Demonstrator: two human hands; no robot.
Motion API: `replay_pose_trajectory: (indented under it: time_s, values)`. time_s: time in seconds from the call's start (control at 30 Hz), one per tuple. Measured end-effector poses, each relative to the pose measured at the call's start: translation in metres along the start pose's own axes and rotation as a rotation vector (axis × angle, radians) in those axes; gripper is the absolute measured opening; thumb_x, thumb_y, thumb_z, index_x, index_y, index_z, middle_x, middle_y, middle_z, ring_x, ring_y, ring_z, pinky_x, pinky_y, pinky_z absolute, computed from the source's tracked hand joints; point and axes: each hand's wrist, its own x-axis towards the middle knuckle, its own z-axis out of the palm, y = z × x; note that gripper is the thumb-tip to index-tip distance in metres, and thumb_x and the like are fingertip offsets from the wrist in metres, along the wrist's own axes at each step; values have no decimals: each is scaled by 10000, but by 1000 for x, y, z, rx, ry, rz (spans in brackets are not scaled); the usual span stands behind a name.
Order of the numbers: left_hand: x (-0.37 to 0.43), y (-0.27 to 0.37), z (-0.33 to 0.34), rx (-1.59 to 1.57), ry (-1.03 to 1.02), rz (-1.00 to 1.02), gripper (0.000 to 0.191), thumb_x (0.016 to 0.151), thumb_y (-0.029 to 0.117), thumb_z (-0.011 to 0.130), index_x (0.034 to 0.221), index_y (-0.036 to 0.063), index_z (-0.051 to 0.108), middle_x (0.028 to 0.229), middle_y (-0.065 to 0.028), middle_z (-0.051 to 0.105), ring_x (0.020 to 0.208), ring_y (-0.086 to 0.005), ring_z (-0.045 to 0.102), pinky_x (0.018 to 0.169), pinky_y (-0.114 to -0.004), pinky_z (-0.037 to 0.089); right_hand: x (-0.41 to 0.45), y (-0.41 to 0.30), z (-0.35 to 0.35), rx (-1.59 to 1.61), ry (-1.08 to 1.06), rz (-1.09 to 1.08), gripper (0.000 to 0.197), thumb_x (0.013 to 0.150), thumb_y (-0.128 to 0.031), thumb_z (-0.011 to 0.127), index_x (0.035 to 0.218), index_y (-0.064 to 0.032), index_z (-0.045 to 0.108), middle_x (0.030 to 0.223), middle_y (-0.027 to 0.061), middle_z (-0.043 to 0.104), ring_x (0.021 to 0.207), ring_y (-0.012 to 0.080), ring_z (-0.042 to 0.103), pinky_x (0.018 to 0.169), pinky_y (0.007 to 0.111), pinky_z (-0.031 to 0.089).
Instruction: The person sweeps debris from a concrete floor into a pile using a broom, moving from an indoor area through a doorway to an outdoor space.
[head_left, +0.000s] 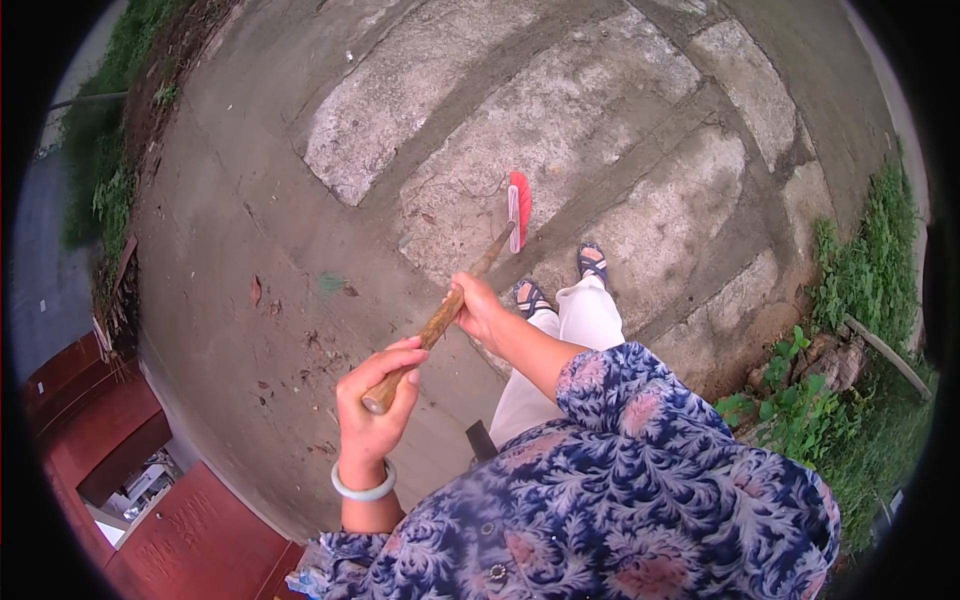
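Note:
A broom with a round wooden handle (435, 327) slants away from me down to the ground. Its head (520, 214), with red bristles and a pale pink-and-white base, is over a concrete slab. My left hand (375, 390), below a pale bangle (364, 484), holds the handle close to its top end. Farther down the shaft, my right hand (478, 309) is closed around it. Dry leaves and bits of debris (319, 360) are scattered on the concrete left of the broom. A green tuft (330, 281) lies among them, near a reddish-brown leaf (256, 290).
Rough, pale slabs (540, 135) are divided by darker strips. My sandalled feet (592, 260) stand right of the broom head. Weeds, rocks (829, 364) and a wooden pole (889, 356) border the right. At lower left is a red door (195, 532); plants (112, 202) edge the upper left.

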Motion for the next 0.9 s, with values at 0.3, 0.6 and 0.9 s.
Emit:
replay_pose_trajectory:
  time_s: [0.3,0.6,0.9]
  values:
    - [52,48,21,484,188,285,199,614,-86,586,781,21,602,760,-115,617,842,-281,615,818,-398,469,25,-64,132,-189,-300,163,151,798,-200,533,735,-82,463,595,20,450,517,137,460,475,277,422]
    - [91,86,60,221,433,110,212,636,-107,576,813,8,607,785,-105,625,893,-276,604,870,-430,425,16,-137,117,-392,-133,342,198,831,-251,523,830,-69,444,638,47,483,544,141,480,474,271,424]
    - [94,100,49,176,485,-68,501,648,61,681,1116,23,505,1110,-153,529,1118,-291,463,975,-443,313,-67,-159,158,-957,-18,651,198,809,-264,529,789,-68,508,693,39,525,558,140,493,496,267,434]
